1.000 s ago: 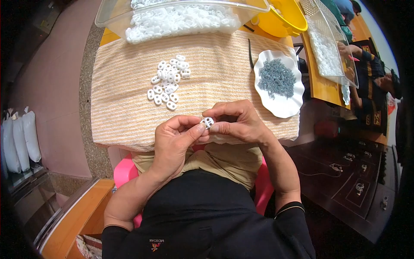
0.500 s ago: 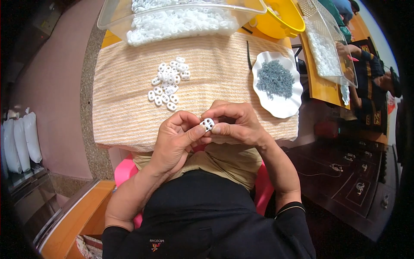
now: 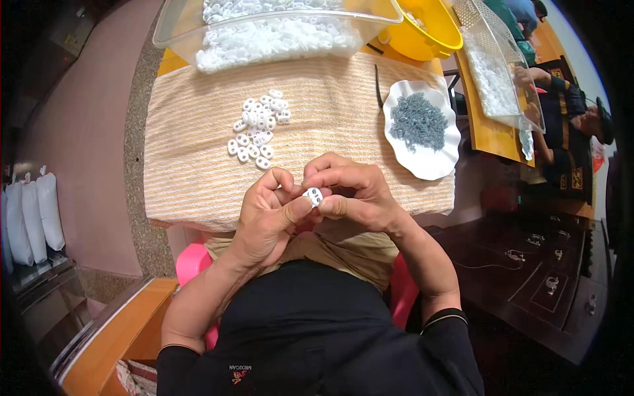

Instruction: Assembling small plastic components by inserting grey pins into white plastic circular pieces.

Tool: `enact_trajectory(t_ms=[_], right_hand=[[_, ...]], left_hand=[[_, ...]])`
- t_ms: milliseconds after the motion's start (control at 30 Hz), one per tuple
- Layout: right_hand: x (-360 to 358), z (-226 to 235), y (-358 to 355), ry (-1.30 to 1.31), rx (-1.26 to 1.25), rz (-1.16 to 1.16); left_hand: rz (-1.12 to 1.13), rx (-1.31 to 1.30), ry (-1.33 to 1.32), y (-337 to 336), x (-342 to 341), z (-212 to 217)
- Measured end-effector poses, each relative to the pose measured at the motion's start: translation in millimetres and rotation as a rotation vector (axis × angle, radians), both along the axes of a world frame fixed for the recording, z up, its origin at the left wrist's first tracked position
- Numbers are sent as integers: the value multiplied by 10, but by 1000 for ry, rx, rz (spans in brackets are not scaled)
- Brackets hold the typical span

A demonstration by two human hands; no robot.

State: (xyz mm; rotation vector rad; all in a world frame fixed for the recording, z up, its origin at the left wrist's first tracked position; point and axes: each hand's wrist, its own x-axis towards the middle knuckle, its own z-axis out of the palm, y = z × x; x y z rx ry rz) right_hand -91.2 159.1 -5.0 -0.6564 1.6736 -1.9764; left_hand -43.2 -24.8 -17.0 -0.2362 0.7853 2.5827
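Observation:
Over the near edge of the cloth, my left hand (image 3: pixel 264 214) and my right hand (image 3: pixel 360 191) pinch a small white plastic piece (image 3: pixel 315 196) between thumbs and fingers. Dark holes show in its face; my fingertips cover its edges, and I cannot tell whether it is one piece or two pressed together. Beyond my left hand lies a loose heap of white oval pieces (image 3: pixel 259 120), each with two holes. To the right of my right hand stands a white wavy-rimmed plate (image 3: pixel 426 166) bearing a mound of small grey-blue tubes (image 3: pixel 418 123).
A striped cloth (image 3: pixel 330 125) covers the table. At its far side stands a transparent bin (image 3: pixel 386 21) of white pieces, beside a yellow basin (image 3: pixel 436 47). A thin black strip (image 3: pixel 378 86) lies near the plate. Rightward, a co-worker's hand (image 3: pixel 526 75) is at another bin (image 3: pixel 518 122).
The white piece has turned slightly in my fingers and moved a little down and left. My right thumb now covers more of it.

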Motion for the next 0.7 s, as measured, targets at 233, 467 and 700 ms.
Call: enact_trajectory(t_ms=[233,467,700], right_hand=[[13,1,-28,83,11,-12],[-34,43,-6,111,39,15],[-11,80,53,-91,-11,80]], left_hand=[[12,-10,38,-8,4,-17],[29,30,73,50,-13,0],[-54,-21,45,16,26,-61]])
